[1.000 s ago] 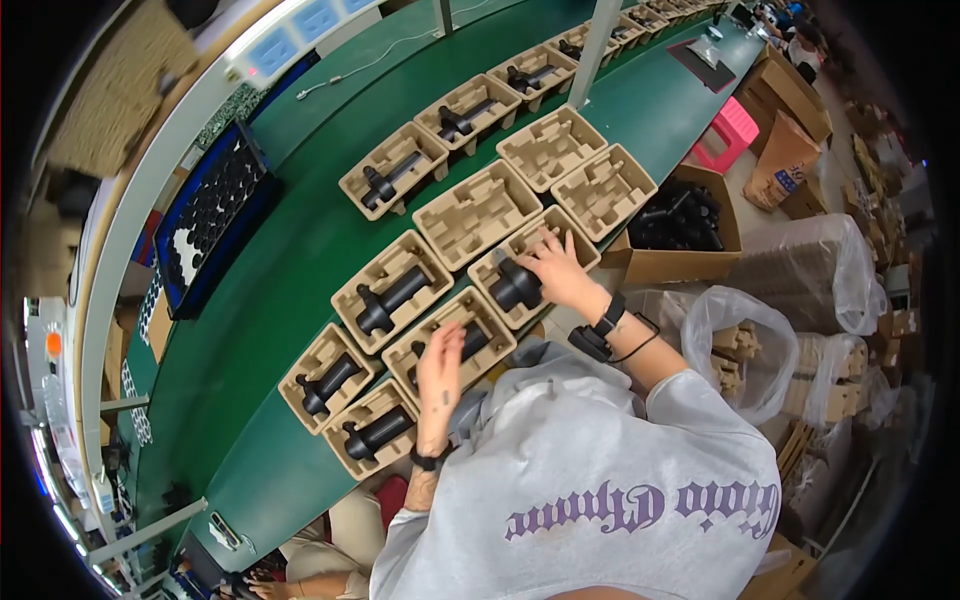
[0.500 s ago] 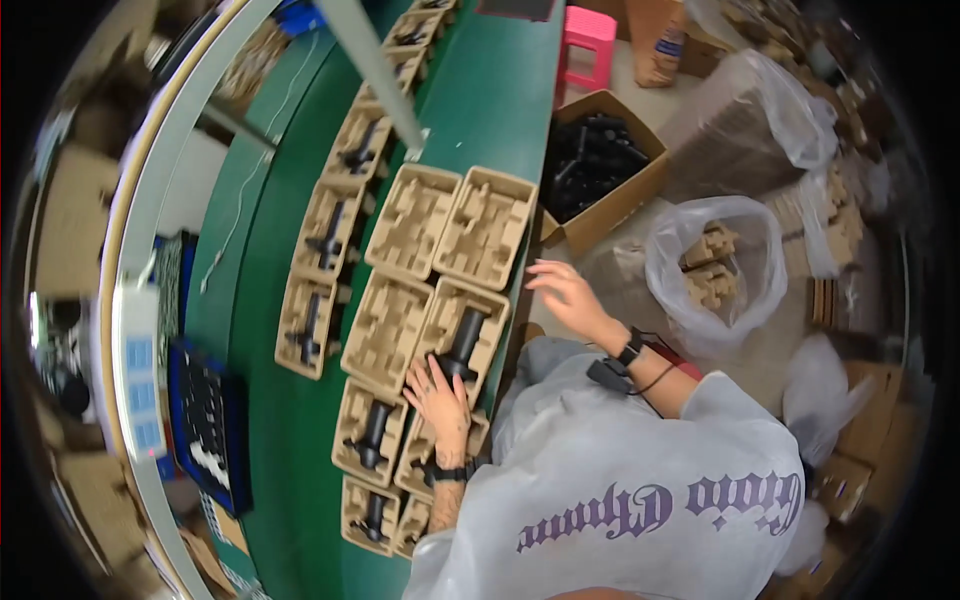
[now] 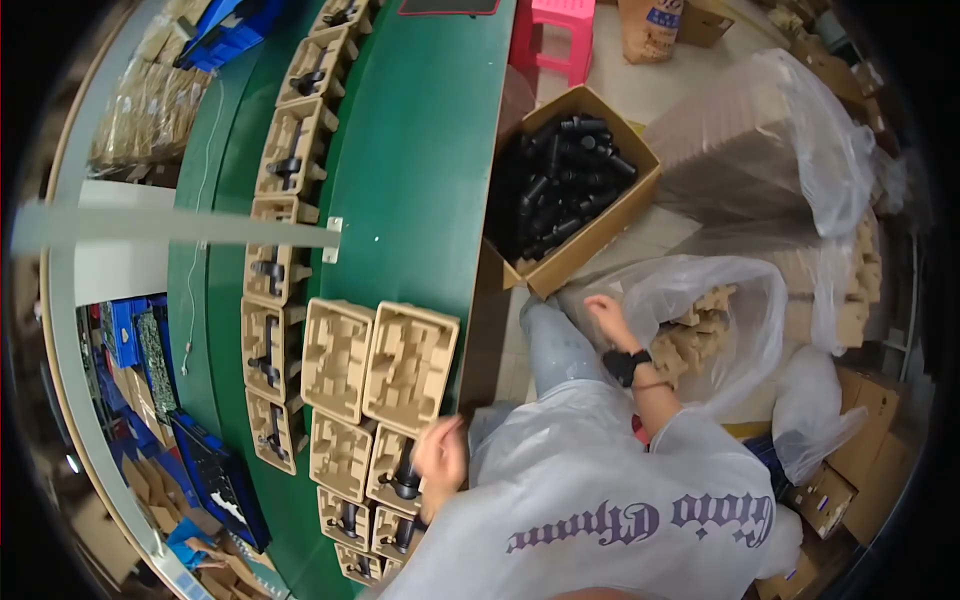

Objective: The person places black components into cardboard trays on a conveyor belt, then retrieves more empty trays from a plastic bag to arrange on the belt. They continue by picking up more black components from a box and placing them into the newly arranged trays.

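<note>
My left hand (image 3: 440,455) is smeared by motion beside a tan molded-pulp tray (image 3: 381,493) at the table's near edge. A black cylindrical part (image 3: 403,479) lies in that tray, partly hidden by the hand. I cannot make out the left fingers. Off the table, my right hand (image 3: 608,320) is in the air between the cardboard box and the plastic bag, its fingers loosely apart with nothing seen in them. Ahead of the left hand are bare pulp trays, one on the right (image 3: 412,365) and one on the left (image 3: 338,360), with another behind it (image 3: 340,458).
Pulp trays holding black parts (image 3: 264,350) run in a row along the green table (image 3: 410,180). An open cardboard box (image 3: 640,185) of black cylindrical parts stands beyond the right edge. Nearby are a clear bag (image 3: 760,350) with pulp pieces and a pink stool (image 3: 563,35). A post (image 3: 180,232) crosses the left.
The view has swung, so the trays appear lower. My left hand has lifted off the tray it was touching, and my right hand has moved away from the table toward the box and bag.
</note>
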{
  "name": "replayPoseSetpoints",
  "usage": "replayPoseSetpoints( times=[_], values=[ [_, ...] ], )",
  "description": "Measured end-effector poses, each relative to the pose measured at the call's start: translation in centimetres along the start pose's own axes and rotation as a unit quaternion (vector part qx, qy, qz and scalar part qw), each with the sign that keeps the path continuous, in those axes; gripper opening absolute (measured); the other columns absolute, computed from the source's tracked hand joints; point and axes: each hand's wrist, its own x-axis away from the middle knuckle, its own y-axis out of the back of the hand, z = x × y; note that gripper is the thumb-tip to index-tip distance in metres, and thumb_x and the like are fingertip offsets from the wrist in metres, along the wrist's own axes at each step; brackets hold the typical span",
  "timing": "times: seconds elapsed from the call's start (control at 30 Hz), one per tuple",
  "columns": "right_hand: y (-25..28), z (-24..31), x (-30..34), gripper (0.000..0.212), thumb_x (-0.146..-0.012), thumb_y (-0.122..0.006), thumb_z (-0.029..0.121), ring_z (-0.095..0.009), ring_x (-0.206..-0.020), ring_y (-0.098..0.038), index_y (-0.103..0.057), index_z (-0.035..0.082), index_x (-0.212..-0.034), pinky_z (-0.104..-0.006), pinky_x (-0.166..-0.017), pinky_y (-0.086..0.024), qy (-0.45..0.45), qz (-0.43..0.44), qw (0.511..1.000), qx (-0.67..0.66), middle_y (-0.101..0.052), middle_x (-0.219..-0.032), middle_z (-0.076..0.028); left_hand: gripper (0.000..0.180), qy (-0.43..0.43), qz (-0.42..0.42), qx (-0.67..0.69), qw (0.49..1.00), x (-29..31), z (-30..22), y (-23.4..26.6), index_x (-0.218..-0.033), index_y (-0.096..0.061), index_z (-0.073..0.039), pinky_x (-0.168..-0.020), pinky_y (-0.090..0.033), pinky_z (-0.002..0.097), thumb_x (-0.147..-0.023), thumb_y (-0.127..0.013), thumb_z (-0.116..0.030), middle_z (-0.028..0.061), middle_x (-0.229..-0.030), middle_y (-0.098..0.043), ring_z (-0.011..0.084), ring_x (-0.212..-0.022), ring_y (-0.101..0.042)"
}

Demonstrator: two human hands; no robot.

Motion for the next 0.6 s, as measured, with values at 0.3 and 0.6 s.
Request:
replayPoseSetpoints(
  times=[0.3, 0.6],
  values=[
    [-0.1, 0.3, -20.3, 0.024, -0.077, -0.056, 0.016, -0.028, -0.082, -0.063, -0.062, -0.001, -0.094, -0.0347, -0.074, -0.048, -0.029, 0.045, 0.98, 0.193, -0.065, -0.087, -0.017, 0.029, 0.185, 0.137, 0.086, 0.969, -20.2, 17.0, -36.6, -0.101, -0.059, -0.004, -0.071, -0.048, 0.0326, -0.073, -0.056, -0.009, 0.0127, -0.083, -0.059, 0.0249, -0.077, -0.058],
    [-6.8, -12.1, -38.8, 0.029, -0.077, -0.052, 0.017, -0.027, -0.098, -0.053, -0.058, 0.016, -0.105, -0.0398, -0.076, -0.046, 0.144, 0.139, 0.754, 0.626, -0.056, -0.104, -0.008, 0.065, 0.167, 0.224, -0.176, 0.944, -26.5, 37.4, -49.9, -0.125, -0.04, -0.007, -0.085, -0.043, 0.0441, -0.066, -0.065, -0.014, 0.0218, -0.107, -0.05, 0.0394, -0.098, -0.051]
  ],
)
